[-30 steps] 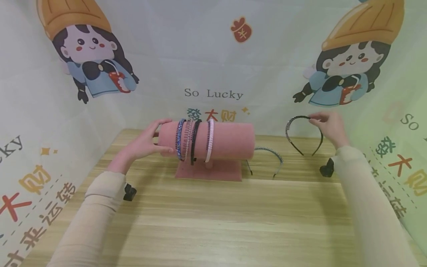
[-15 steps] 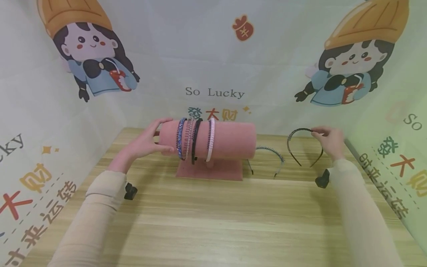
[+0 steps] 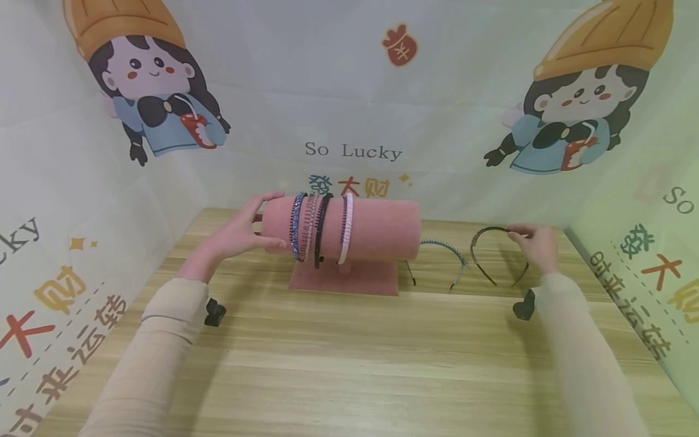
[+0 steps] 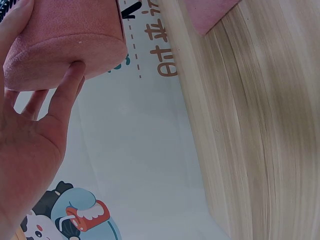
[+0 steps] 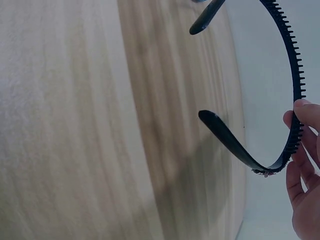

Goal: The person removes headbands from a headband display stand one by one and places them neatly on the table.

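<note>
In the head view a pink padded headband stand [image 3: 384, 229], a horizontal roll on a flat base, stands on the table. My left hand [image 3: 235, 233] grips the roll's left end, thumb in front and fingers behind; the left wrist view shows fingertips against its end face. Several headbands hang on the roll: a glittery blue one [image 3: 295, 230], a silvery toothed one, a black one [image 3: 319, 243] and a white one [image 3: 347, 230]. At the right, my right hand [image 3: 540, 246] pinches a black toothed headband [image 5: 295, 65] near its top, with its tips pointing down.
A bluish toothed headband [image 3: 448, 247] is just right of the stand, its left part hidden behind it. The wooden table [image 3: 349, 364] is enclosed by printed white cloth [image 3: 349, 109] at the back and sides.
My right hand has come down and slightly nearer with the black headband, lowering it to the table's level beside the bluish one. The left hand keeps its grip on the stand.
</note>
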`<state>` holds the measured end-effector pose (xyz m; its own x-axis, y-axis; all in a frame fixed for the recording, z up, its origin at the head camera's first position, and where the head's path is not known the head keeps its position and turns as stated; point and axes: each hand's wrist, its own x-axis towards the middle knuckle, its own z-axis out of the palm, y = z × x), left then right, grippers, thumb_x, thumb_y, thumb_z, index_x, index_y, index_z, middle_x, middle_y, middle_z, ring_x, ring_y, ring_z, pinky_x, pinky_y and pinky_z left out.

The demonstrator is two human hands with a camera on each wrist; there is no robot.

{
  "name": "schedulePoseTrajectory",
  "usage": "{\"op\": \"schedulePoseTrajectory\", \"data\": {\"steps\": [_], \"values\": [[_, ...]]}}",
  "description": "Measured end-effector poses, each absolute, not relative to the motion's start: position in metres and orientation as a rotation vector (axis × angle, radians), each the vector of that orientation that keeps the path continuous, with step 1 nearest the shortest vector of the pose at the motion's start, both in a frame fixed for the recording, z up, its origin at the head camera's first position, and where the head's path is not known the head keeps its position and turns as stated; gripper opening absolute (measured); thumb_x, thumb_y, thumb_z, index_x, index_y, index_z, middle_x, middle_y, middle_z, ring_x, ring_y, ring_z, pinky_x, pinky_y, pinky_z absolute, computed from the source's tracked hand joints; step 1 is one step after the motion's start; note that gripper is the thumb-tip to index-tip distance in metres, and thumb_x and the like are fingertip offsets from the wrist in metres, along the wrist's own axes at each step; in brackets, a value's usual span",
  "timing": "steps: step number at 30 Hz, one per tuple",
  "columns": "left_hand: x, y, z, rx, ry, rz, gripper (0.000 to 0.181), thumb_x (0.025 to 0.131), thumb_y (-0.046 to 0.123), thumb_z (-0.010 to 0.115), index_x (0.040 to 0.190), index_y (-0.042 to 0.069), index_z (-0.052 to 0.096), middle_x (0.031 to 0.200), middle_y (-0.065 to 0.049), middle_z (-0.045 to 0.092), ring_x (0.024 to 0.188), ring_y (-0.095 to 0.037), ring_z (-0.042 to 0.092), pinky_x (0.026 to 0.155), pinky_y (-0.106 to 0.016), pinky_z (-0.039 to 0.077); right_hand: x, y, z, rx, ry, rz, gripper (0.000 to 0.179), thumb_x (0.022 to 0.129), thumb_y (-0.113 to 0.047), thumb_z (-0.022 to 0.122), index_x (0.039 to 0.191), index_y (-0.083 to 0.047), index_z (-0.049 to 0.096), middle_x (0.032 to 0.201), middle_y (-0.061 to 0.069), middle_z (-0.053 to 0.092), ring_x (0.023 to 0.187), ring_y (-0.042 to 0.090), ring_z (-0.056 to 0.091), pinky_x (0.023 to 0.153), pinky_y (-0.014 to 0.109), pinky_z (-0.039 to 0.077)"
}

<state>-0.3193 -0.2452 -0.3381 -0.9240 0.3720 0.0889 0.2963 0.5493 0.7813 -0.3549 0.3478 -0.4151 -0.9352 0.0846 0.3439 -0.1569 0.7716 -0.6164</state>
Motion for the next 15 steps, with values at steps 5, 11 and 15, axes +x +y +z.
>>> {"op": "schedulePoseTrajectory", "data": {"steps": [5,11,15], "values": [[-0.320,-0.245,-0.338,0.579,2.689,1.329,0.100,0.080,0.023,0.083,0.156,0.026,0.019,0.163,-0.011,0.016,0.143,-0.043,0.032,0.101,-0.055,0.052,-0.352,0.347,-0.422,0.048,-2.649,0.945,0.027,0.098,-0.014,0.060,0.115,0.005,0.069,0.115,0.030,0.068,0.084,0.019,0.057,0.070,0.024,0.042],[-0.319,-0.245,-0.337,0.568,2.689,1.340,0.098,0.080,0.021,0.083,0.155,0.028,0.021,0.163,-0.010,0.016,0.143,-0.042,0.033,0.101,-0.055,0.052,-0.349,0.346,-0.428,0.015,-2.702,0.966,0.027,0.099,-0.014,0.058,0.116,0.005,0.068,0.118,0.030,0.066,0.089,0.029,0.057,0.070,0.028,0.042],[-0.318,-0.244,-0.337,0.562,2.687,1.342,0.098,0.081,0.020,0.083,0.156,0.028,0.021,0.163,-0.009,0.017,0.144,-0.042,0.032,0.102,-0.055,0.052,-0.348,0.345,-0.432,0.000,-2.733,0.934,0.026,0.099,-0.013,0.059,0.115,0.005,0.068,0.118,0.031,0.066,0.091,0.033,0.060,0.069,0.026,0.042]]}}
